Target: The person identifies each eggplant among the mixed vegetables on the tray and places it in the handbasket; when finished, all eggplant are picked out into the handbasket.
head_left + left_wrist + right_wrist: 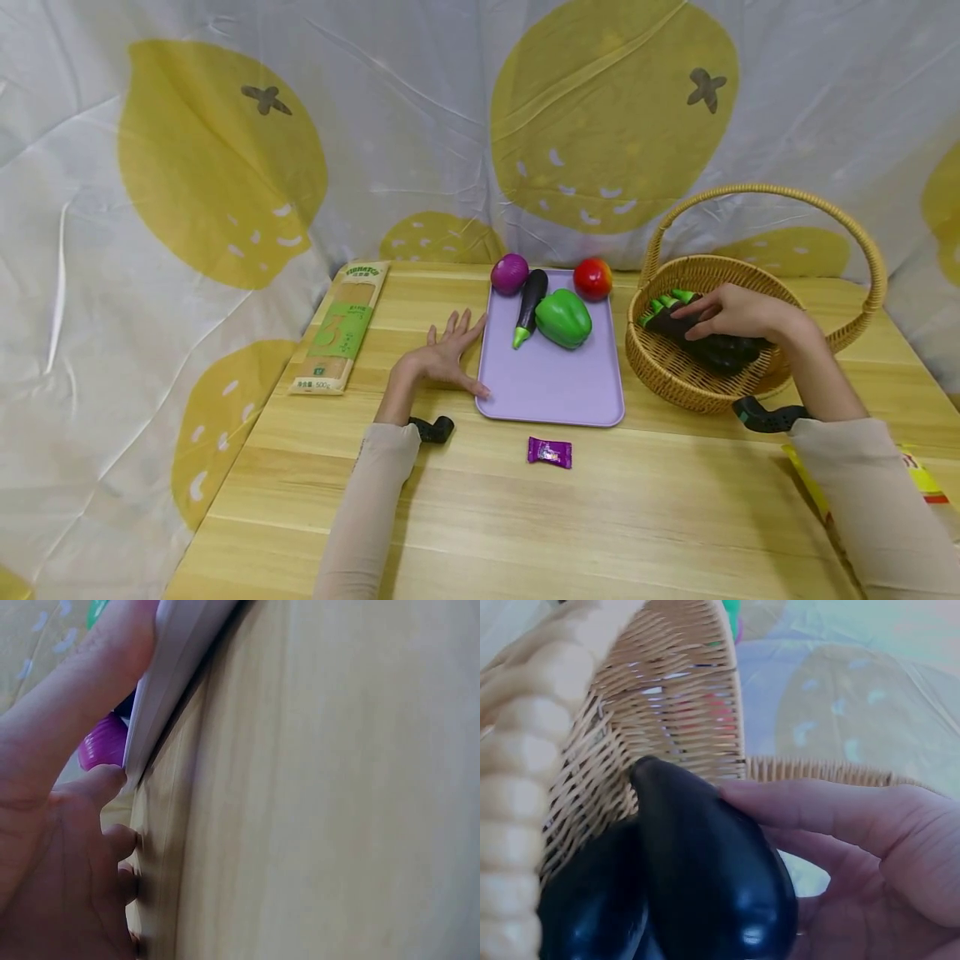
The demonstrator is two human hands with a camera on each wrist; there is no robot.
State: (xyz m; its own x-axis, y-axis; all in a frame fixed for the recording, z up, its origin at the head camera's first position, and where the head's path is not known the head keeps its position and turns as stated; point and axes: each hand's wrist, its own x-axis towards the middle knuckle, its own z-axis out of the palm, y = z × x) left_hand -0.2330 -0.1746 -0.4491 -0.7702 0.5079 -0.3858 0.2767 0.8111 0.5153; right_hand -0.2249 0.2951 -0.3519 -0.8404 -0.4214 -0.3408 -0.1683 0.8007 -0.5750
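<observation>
My right hand reaches into a wicker basket holding several dark eggplants with green stems. In the right wrist view, the thumb and fingers pinch one eggplant from opposite sides, and another eggplant lies beside it. The fingertips behind the eggplant are hidden. My left hand has its fingers spread at the left edge of a lilac tray; its thumb and index finger touch the rim. On the tray lie a purple onion, an eggplant, a green bell pepper and a red round fruit.
A pasta packet lies at the left of the wooden table. One small purple wrapped candy sits in front of the tray. The basket's tall handle arches overhead. A yellow packet is partly hidden beneath the right sleeve.
</observation>
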